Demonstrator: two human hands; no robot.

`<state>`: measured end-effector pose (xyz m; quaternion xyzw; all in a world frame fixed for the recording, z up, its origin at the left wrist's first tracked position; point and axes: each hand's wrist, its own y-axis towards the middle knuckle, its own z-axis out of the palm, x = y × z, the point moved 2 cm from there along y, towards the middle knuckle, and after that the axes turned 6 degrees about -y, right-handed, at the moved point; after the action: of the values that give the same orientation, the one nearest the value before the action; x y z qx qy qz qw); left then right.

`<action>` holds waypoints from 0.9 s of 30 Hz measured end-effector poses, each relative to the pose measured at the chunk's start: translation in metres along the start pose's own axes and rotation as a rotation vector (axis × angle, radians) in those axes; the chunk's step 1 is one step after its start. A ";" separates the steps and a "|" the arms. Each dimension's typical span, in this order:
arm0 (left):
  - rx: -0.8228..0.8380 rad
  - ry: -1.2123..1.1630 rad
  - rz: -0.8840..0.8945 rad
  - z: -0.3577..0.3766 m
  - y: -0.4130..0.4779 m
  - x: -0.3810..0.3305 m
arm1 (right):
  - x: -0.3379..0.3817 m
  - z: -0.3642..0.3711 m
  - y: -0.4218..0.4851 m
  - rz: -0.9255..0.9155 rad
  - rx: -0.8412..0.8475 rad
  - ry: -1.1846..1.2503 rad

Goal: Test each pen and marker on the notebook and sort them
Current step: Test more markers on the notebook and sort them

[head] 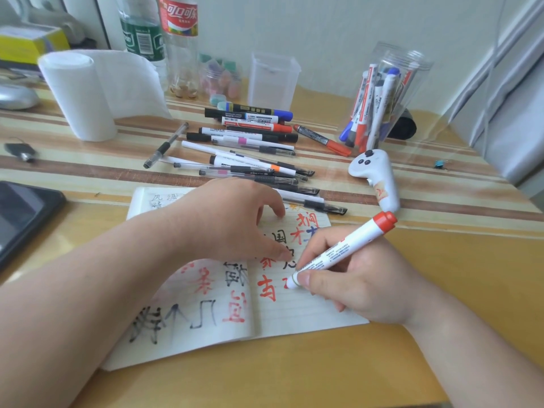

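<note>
Yellow wood table [441, 290], striped mat across the far half. Open notebook [294, 313] lies at the near centre, lined pages carrying red, black and a few blue test characters; its left page is partly under the left forearm. White paper roll [79, 95] stands upright far left. Clear jar [391, 72] stands far right, tilted in this wide view, holding sorted markers with red, blue and black ends. Two plastic bottles [179, 45] and an empty clear box [272, 81] stand along the back wall. Dark phone [20, 216] lies flat at the left edge. Pile of pens [250, 148], gel pens and markers mixed, lies on the mat just beyond the notebook, most pointing left to right; the nearest pen touches the top edge of the page. White controller [376, 178] lies right of the pile, near the jar. Left hand [229, 219] rests over the upper notebook, fingers loosely spread and bent, tips pressing the paper, holding nothing. Right hand [353, 278] rests on the right page and grips the marker [347, 248] in a writing hold, thumb and fingers curled round the lower barrel. Marker: white barrel, red end raised toward upper right, writing end down at the page beside a red stroke; the tip itself cannot be made out. Small blue clip [440, 164] lies far right, well apart.
</note>
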<state>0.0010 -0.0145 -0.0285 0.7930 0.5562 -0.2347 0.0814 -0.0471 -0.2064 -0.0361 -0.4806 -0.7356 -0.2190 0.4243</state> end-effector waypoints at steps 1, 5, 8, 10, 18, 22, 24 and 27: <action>-0.001 0.003 0.001 0.000 0.000 0.000 | 0.001 0.001 -0.001 -0.004 0.031 -0.002; 0.003 0.011 0.001 0.000 0.000 -0.001 | 0.003 0.000 -0.001 0.004 0.043 0.028; 0.006 0.011 0.000 0.000 0.000 -0.001 | 0.003 0.000 0.000 0.025 0.005 0.028; 0.001 0.009 0.001 0.000 -0.001 -0.001 | 0.003 0.000 0.000 0.035 -0.002 0.012; 0.004 0.005 -0.010 0.000 0.000 -0.001 | -0.003 -0.009 0.002 0.058 -0.075 0.041; 0.000 0.006 -0.005 0.001 0.000 -0.001 | -0.004 -0.007 0.002 0.038 -0.057 0.012; 0.003 0.007 -0.009 0.001 0.000 -0.001 | -0.003 -0.008 0.001 0.035 -0.059 0.005; 0.002 0.002 -0.010 0.000 0.000 -0.001 | -0.001 -0.007 0.001 0.043 -0.021 0.012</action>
<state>0.0002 -0.0155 -0.0282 0.7904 0.5602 -0.2348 0.0789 -0.0436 -0.2114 -0.0330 -0.4993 -0.7202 -0.2206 0.4282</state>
